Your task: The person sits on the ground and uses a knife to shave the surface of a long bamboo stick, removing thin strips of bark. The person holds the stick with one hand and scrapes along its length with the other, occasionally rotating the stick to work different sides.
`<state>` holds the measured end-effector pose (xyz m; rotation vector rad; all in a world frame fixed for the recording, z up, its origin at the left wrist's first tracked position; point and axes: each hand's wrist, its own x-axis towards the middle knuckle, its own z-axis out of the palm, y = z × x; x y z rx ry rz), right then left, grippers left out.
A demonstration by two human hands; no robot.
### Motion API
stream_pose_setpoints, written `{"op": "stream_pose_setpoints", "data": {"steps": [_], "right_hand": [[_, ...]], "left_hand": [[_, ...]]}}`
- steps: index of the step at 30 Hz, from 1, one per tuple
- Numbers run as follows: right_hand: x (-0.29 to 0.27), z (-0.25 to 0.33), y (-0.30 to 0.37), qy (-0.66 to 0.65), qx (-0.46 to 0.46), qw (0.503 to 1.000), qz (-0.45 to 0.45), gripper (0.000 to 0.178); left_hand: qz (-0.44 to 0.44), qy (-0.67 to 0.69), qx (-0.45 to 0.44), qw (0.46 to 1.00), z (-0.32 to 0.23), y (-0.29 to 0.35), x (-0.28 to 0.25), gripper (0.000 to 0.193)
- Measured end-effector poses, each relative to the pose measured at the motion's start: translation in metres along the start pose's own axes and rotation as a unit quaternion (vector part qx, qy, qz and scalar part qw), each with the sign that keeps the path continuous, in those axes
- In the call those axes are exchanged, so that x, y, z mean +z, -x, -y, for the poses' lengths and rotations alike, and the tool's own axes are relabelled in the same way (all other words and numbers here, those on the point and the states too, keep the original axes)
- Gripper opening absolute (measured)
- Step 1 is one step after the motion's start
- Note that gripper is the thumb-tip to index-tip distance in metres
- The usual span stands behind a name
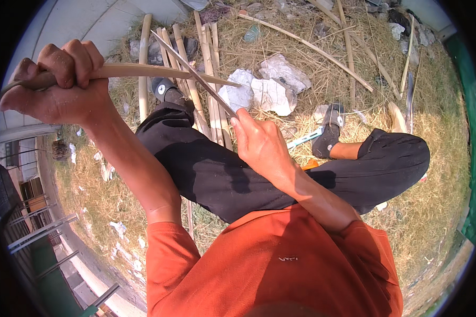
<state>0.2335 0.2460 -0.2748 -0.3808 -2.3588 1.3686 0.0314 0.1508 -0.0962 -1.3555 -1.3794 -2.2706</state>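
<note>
My left hand (63, 79), raised at the upper left, is closed in a fist around a bamboo strip (143, 71). The strip runs out to the right and narrows to a point above the pale stones. In front of my knees my right hand (262, 142) grips a long, narrow blade (188, 64), probably a knife, whose handle is hidden in the fingers. The blade slants up and left and crosses the strip toward its tapered end. Whether the two touch cannot be told from here.
Bamboo lengths (144, 79) lie beyond my left foot, and a long strip (307, 46) stretches across dry grass. Broken white stones (275, 96) sit between my feet. A light-blue tool (305, 138) rests by my right shoe (330, 129). A pale wall (84, 24) stands at the upper left.
</note>
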Motion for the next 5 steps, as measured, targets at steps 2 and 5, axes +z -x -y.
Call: {"op": "stream_pose_setpoints", "data": {"steps": [2,5], "right_hand": [[-0.008,0.008,-0.007,0.015,-0.003,1.0,0.015,0.01],[-0.026,0.027,-0.013,-0.009,-0.057,0.997,-0.045,0.01]], "left_hand": [[0.081,0.062,0.006,0.995,0.009,-0.016,-0.019,0.06],[0.112,0.052,0.035,0.992,0.014,-0.025,-0.023,0.066]]}}
